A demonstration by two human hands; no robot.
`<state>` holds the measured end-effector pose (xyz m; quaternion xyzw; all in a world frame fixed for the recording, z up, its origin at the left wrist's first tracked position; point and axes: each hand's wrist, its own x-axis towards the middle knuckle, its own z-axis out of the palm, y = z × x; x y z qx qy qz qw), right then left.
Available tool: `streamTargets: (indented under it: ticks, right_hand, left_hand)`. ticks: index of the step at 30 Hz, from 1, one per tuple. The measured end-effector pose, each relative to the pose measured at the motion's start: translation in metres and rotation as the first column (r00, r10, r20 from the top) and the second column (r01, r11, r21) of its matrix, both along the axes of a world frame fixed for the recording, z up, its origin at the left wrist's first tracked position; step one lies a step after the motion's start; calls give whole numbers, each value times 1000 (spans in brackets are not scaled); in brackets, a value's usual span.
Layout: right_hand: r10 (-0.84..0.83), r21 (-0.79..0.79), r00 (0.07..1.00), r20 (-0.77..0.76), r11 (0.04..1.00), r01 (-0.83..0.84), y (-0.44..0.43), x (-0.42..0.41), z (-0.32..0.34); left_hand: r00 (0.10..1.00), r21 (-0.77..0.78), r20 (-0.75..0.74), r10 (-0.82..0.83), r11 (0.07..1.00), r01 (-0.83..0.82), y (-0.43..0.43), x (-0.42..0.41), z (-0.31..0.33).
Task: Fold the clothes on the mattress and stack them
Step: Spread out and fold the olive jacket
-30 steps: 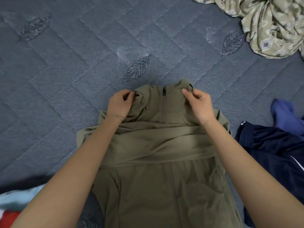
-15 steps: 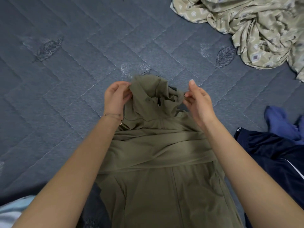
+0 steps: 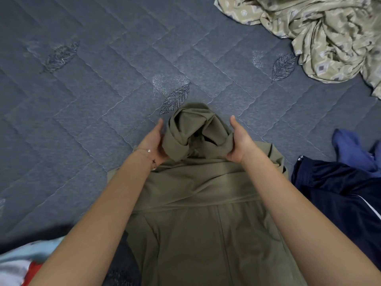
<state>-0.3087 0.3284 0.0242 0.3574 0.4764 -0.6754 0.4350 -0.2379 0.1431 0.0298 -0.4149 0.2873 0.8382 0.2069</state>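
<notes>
An olive green zip jacket [image 3: 198, 223] lies front up on the grey quilted mattress [image 3: 103, 100], its sleeves folded across the chest. Its collar end [image 3: 193, 129] is lifted off the mattress and bunched between my hands. My left hand [image 3: 153, 141] grips the left side of the bunch, thumb up. On the right side, my right hand [image 3: 237, 141] holds the fabric the same way. The fingers of both hands are hidden under the cloth.
A crumpled beige patterned cloth [image 3: 321, 36] lies at the far right. A navy garment with white stripes [image 3: 340, 195] and a blue cloth [image 3: 350, 149] sit at the right. Light blue, white and red fabric [image 3: 22, 263] shows at the bottom left.
The collar lay flat a second ago with my hands at its corners. Both hands have raised it and rolled it toward me, so it now stands bunched above the chest.
</notes>
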Motion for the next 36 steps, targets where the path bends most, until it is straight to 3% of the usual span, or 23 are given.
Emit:
streamTargets:
  ticks: [5, 9, 12, 18, 22, 24, 29, 34, 36]
  right_hand:
    - [130, -7, 991, -33, 991, -131, 4, 6, -17]
    - [264, -62, 955, -135, 960, -275, 4, 12, -21]
    - [263, -33, 915, -304, 958, -287, 9, 17, -26]
    - [172, -88, 847, -503, 965, -248, 15, 26, -21]
    - [184, -168, 864, -469, 942, -292, 10, 26, -14]
    - [201, -195, 891, -407, 934, -299, 6, 23, -7]
    - [322, -79, 859, -398, 921, -382, -4, 19, 3]
    - [257, -120, 895, -366, 940, -319, -4, 22, 4]
    - [316, -163, 871, -377, 902, -399, 3, 21, 7]
  left_hand:
    - [999, -28, 32, -20, 999, 21, -6, 11, -8]
    - [983, -389, -51, -177, 910, 144, -2, 23, -13]
    - [960, -478, -212, -181, 876, 60, -5, 29, -16]
    - [925, -422, -361, -117, 905, -50, -18, 34, -8]
    - [920, -215, -391, -43, 976, -46, -24, 33, -4]
    - [918, -216, -390, -76, 976, -11, -22, 30, -3]
    - [929, -479, -259, -265, 870, 115, -18, 24, -1]
    - [844, -647, -381, -376, 761, 47, -16, 24, 4]
    - [797, -738, -368, -479, 672, 63, -19, 26, 4]
